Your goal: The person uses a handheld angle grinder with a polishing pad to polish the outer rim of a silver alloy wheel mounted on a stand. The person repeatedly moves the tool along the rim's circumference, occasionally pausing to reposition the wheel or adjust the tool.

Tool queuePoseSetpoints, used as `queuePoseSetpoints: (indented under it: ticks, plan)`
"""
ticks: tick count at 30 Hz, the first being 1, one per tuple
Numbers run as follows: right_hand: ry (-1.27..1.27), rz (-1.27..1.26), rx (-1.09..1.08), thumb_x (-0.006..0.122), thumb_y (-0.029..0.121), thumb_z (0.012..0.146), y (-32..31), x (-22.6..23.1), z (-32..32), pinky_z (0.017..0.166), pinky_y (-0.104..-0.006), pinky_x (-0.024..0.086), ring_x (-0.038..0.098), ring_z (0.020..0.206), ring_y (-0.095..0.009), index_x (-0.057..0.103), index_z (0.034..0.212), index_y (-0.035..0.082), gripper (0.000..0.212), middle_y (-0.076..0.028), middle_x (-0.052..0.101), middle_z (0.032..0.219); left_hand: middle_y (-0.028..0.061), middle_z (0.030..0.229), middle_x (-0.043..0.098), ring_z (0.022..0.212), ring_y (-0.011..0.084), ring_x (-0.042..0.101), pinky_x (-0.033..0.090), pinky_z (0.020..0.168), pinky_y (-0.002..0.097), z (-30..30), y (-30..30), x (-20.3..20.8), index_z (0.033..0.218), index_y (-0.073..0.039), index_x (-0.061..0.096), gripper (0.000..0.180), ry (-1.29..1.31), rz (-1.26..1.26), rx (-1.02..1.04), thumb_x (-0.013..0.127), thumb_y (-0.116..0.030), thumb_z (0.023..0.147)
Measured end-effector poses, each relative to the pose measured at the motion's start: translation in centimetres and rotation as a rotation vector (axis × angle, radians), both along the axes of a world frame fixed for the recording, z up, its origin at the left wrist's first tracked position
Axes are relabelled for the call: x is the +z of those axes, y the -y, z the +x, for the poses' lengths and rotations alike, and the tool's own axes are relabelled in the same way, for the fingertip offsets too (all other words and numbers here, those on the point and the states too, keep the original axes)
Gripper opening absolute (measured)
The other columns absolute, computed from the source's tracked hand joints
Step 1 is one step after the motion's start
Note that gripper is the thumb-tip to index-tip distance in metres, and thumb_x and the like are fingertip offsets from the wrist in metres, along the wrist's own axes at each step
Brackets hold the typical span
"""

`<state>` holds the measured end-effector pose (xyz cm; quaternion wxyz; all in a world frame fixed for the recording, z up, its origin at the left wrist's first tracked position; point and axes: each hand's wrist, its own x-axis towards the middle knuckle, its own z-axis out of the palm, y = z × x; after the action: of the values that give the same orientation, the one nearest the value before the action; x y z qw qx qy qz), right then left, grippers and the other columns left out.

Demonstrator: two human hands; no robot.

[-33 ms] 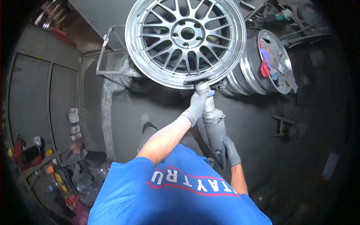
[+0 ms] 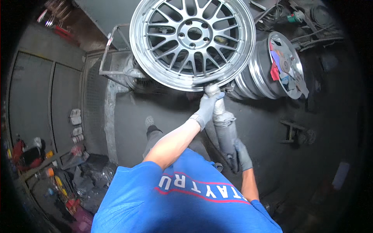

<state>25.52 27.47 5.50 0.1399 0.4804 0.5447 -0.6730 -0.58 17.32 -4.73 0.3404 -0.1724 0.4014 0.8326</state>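
A silver multi-spoke wheel rim (image 2: 185, 29) with a polished lip stands before me at the top of the view. My left hand (image 2: 206, 108), in a grey glove, is wrapped round the whitish, wrapped neck of a grey handheld grinder (image 2: 226, 134). The grinder's head meets the lower lip of the rim, and its working end is blurred there. Farther back on its body, my right hand (image 2: 243, 155), gloved as well, grips the side near the tail. Part of those fingers is hidden behind the tool. A dark cord trails near the grinder's rear end.
Right of the rim, another wheel barrel (image 2: 254, 75) lies on its side with sanding discs and coloured cloths (image 2: 285, 66) in it. A metal frame (image 2: 104, 58) stands at left. Bottles and bags (image 2: 77, 182) crowd the lower left; a small metal stand (image 2: 291, 130) sits right.
The grinder and both my hands have shifted slightly to the right along the rim's lower lip. The rim has stayed in place.
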Motion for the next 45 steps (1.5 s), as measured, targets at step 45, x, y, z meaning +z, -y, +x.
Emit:
queuePoseSetpoints:
  ticks: [45]
  plan:
    - [-0.237, 0.190, 0.615, 0.071, 0.045, 0.105, 12.2, -6.1, -10.8, 0.122, -0.0419, 0.045, 0.061, 0.144, -0.033, 0.063, 0.154, 0.005, 0.063, -0.021, 0.065, 0.155, 0.0155, 0.105, 0.074, 0.104, 0.0331, 0.073, 0.058, 0.103, 0.0482, -6.6, 30.1, 4.3, 0.119, -0.002, 0.065, 0.030, -0.015, 0.177, 0.176, 0.071, -0.003, 0.090]
